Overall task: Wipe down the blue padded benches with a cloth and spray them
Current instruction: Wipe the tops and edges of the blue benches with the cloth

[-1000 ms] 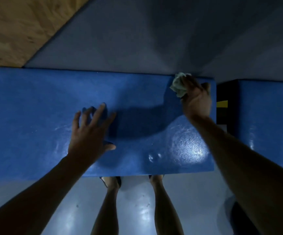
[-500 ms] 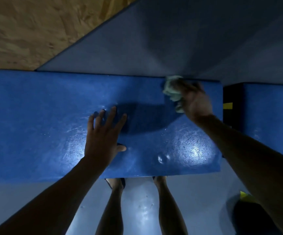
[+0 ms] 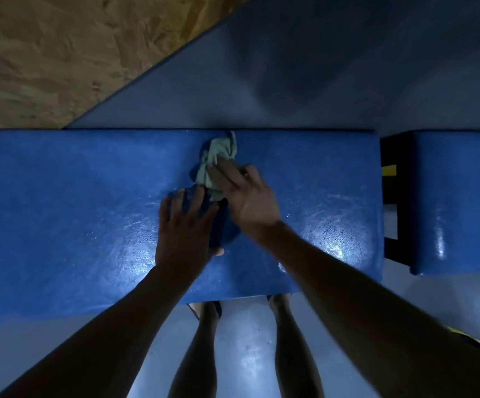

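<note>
A long blue padded bench (image 3: 60, 211) spans the view, its surface glossy with wet patches on the right half. My right hand (image 3: 247, 196) presses a crumpled pale green cloth (image 3: 217, 160) onto the bench top near its far edge, around the middle; how its fingers lie on the cloth is blurred. My left hand (image 3: 185, 228) rests flat on the bench just left of the right hand, fingers spread and straight. A second blue bench (image 3: 459, 202) stands at the right, across a narrow gap. No spray bottle is in view.
A grey wall (image 3: 290, 67) rises behind the benches, with a chipboard panel (image 3: 60, 53) at upper left. A black frame with a yellow mark (image 3: 389, 170) shows in the gap. My bare legs (image 3: 201, 340) stand on the grey floor below the bench.
My right hand has swept the cloth leftward from the bench's far right corner to its middle. My left hand has stayed flat on the pad, and the two hands are now close together.
</note>
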A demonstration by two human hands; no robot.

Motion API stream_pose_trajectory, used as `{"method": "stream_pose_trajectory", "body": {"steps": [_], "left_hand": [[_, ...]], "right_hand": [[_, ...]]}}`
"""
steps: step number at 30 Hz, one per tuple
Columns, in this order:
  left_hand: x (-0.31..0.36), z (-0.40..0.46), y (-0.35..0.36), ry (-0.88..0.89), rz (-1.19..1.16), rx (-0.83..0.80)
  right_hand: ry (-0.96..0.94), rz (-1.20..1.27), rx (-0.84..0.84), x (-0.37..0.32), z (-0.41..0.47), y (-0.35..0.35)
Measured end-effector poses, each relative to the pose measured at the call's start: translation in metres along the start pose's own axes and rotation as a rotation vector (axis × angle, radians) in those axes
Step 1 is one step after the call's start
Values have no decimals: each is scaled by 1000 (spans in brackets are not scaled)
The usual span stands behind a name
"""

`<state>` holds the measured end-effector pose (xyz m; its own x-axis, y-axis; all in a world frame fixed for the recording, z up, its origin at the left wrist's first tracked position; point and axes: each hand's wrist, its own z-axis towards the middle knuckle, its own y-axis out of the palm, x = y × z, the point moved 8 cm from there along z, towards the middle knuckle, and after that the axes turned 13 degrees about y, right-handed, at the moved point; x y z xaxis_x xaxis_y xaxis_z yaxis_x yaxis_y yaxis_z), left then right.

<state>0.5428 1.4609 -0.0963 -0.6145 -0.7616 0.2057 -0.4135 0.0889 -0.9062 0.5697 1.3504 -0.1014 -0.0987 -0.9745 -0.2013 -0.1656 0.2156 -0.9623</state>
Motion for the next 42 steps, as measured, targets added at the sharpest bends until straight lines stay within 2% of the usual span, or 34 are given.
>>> {"method": "stream_pose_trajectory", "body": {"steps": [2,3,4,7,9,11,13,16,18,21,22,23,25,27,29,31,33,36,37,38,39,42], "left_hand": [[-1,-1,2,-2,-27,3],[-2,-1,3,-1,-35,6],[-1,-1,4,2,-36,6],[0,-2,3,11,-32,3],[-1,-2,2,16,-10,10],[-1,-3,3,31,-5,33],[-2,-3,5,37,-19,47],[-3,-1,6,9,-31,56],[-3,-1,7,19,-41,70],[-2,-4,6,37,-42,95],[-2,-4,5,35,-35,101],[-1,-4,5,34,-35,100],[-1,-4,5,28,-43,79],[-3,-3,5,27,-35,45],[-3,-2,6,25,-17,6],[-1,-1,6,27,-5,-8],[-2,0,7,30,9,-6],[-2,0,8,38,-1,23],[-3,-1,8,38,-3,40],[-4,-1,8,40,-5,56],[-3,-2,8,45,-9,62],[-2,-1,9,34,-16,29]], "right_hand": [[-106,-96,-16,40,-1,-5],[-64,-99,-9,70,-1,-11],[44,-79,6,103,-2,-19],[538,7,63,180,-23,-37],[781,45,125,179,-34,-35],[875,95,169,141,-37,-22],[779,141,161,80,-40,-4],[428,108,69,0,-60,16],[186,80,5,-1,-66,14],[-64,-78,-11,51,-66,-2],[-37,-116,-8,77,-65,-8],[68,-118,2,104,-64,-15],[420,-36,84,146,-67,-23],[723,74,196,146,-72,-19],[845,159,218,105,-74,-7],[754,173,123,49,-80,7],[485,121,-2,8,-95,17],[-49,-75,-77,22,-109,13],[-140,-128,-75,43,-111,8],[-135,-144,-71,70,-110,1],[-41,-128,-62,99,-108,-7],[525,5,45,164,-115,-23]]}}
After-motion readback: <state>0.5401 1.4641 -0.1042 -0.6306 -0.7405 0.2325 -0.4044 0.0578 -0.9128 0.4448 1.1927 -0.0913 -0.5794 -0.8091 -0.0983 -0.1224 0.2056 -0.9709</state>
